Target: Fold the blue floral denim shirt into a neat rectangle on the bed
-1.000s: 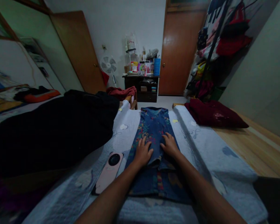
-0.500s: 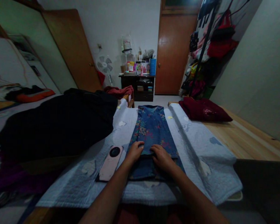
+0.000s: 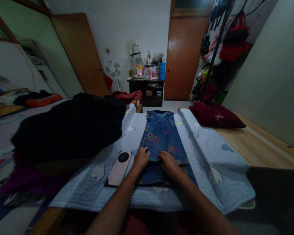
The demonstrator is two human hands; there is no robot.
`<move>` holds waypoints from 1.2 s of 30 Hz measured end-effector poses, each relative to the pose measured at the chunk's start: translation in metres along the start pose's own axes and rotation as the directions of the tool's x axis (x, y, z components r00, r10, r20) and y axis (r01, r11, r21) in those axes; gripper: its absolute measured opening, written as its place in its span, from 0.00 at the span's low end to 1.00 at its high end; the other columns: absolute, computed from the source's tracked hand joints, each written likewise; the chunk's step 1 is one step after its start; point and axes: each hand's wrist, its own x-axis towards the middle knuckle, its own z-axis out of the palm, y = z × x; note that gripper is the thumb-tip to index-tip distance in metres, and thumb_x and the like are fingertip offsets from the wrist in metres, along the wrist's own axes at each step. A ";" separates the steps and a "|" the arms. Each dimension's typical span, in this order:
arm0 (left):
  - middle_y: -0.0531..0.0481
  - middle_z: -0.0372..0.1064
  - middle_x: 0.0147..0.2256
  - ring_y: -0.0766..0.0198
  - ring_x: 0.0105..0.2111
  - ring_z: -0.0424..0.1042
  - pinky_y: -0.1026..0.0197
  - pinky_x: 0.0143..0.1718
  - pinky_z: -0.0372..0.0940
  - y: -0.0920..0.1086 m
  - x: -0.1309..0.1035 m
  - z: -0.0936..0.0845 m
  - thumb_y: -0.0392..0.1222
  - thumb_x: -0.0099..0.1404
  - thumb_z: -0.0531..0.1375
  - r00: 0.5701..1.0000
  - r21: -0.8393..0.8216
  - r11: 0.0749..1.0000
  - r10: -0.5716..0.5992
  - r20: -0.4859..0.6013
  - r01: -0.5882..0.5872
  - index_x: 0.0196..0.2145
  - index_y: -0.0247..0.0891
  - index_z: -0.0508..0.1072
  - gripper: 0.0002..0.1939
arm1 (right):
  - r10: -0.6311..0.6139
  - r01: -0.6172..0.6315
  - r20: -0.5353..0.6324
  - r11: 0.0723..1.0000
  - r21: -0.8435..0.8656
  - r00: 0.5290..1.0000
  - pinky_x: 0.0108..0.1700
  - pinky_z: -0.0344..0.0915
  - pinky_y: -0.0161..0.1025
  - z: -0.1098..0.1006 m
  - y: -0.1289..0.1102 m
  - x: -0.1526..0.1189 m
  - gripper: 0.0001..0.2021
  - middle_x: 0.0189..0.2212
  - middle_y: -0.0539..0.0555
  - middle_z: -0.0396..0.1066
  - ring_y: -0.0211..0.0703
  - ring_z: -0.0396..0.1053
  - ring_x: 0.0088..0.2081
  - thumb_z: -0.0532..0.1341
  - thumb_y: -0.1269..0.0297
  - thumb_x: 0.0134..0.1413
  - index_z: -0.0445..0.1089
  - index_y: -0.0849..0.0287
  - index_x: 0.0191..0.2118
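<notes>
A dark blue garment (image 3: 161, 130) with a red and yellow flower print lies folded lengthwise in front of me, its dark-edged upper layer resting over a lower one. At the left side of that upper edge, my left hand (image 3: 141, 158) has its fingers bent on the cloth. My right hand (image 3: 169, 162) grips the same edge nearer the middle, fingers curled. The fingertips' undersides are hidden. A pink phone (image 3: 119, 169) with a round black camera ring lies left of my left forearm, on the pale quilted cover (image 3: 208, 156) beneath the garment.
A large black cloth pile (image 3: 71, 130) takes up the left side. To the right, a folded maroon garment (image 3: 215, 116) sits on a wooden board (image 3: 254, 147). Farther back are a fan (image 3: 112, 68), a dark cabinet (image 3: 145, 94) and a closed door (image 3: 182, 58).
The view has shifted slightly, so the scene sits a little farther right. My left hand has slid slightly left along the garment's edge; my right hand is nearly still.
</notes>
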 end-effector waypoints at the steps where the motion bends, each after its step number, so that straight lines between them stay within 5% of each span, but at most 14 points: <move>1: 0.37 0.71 0.50 0.55 0.53 0.68 0.55 0.58 0.59 0.000 -0.001 0.000 0.36 0.65 0.56 1.000 -0.002 1.000 0.010 -0.015 -0.010 0.51 0.28 0.72 0.18 | 0.001 -0.002 -0.018 1.000 -0.014 1.000 0.60 0.59 0.44 0.000 0.000 0.000 0.21 0.53 0.61 0.68 0.47 0.63 0.56 0.51 0.78 0.53 0.71 0.61 0.50; 10: 0.40 0.70 0.50 0.57 0.53 0.69 0.56 0.58 0.61 -0.008 0.001 -0.010 0.36 0.64 0.57 0.998 -0.022 1.000 -0.004 -0.070 0.003 0.51 0.32 0.72 0.18 | -0.036 0.038 -0.112 0.999 0.013 0.993 0.62 0.56 0.48 0.005 0.007 -0.005 0.31 0.56 0.63 0.62 0.49 0.57 0.59 0.52 0.80 0.43 0.60 0.64 0.58; 18: 0.39 0.68 0.50 0.56 0.54 0.67 0.56 0.58 0.59 -0.019 -0.004 0.001 0.32 0.62 0.57 0.998 0.133 0.991 0.020 -0.066 -0.011 0.50 0.32 0.72 0.18 | -0.030 0.048 -0.113 0.986 0.159 0.993 0.46 0.63 0.41 -0.002 0.011 -0.006 0.14 0.38 0.54 0.66 0.44 0.65 0.41 0.53 0.79 0.45 0.63 0.57 0.38; 24: 0.42 0.68 0.48 0.59 0.51 0.68 0.58 0.56 0.61 -0.018 -0.006 -0.005 0.31 0.63 0.56 0.990 0.069 0.997 0.031 -0.138 -0.022 0.49 0.35 0.72 0.16 | -0.050 0.079 -0.157 0.979 0.188 0.986 0.49 0.63 0.42 -0.003 0.008 -0.007 0.09 0.40 0.55 0.68 0.44 0.65 0.44 0.55 0.76 0.52 0.66 0.57 0.38; 29: 0.41 0.67 0.52 0.52 0.52 0.67 0.48 0.56 0.60 -0.008 -0.018 -0.009 0.34 0.63 0.57 0.993 0.321 0.947 0.047 -0.109 -0.009 0.45 0.38 0.74 0.12 | -0.062 0.076 -0.120 0.990 0.121 0.991 0.55 0.61 0.44 0.001 0.011 -0.011 0.13 0.45 0.58 0.69 0.45 0.65 0.49 0.55 0.77 0.51 0.71 0.59 0.41; 32: 0.42 0.64 0.57 0.50 0.58 0.61 0.42 0.61 0.52 0.005 -0.021 -0.007 0.32 0.65 0.54 0.984 0.433 0.895 0.157 -0.081 -0.107 0.47 0.40 0.74 0.15 | -0.047 0.052 -0.041 0.991 0.122 0.998 0.55 0.61 0.43 -0.005 0.009 -0.009 0.15 0.44 0.57 0.72 0.45 0.67 0.48 0.54 0.78 0.50 0.73 0.60 0.41; 36: 0.44 0.60 0.62 0.55 0.64 0.54 0.49 0.65 0.48 0.020 -0.015 0.005 0.33 0.69 0.50 0.950 0.350 0.883 0.294 0.105 -0.312 0.53 0.39 0.70 0.18 | 0.049 -0.051 0.014 0.974 0.219 0.999 0.51 0.64 0.42 -0.018 0.007 0.003 0.15 0.41 0.56 0.75 0.45 0.71 0.44 0.52 0.71 0.58 0.74 0.58 0.43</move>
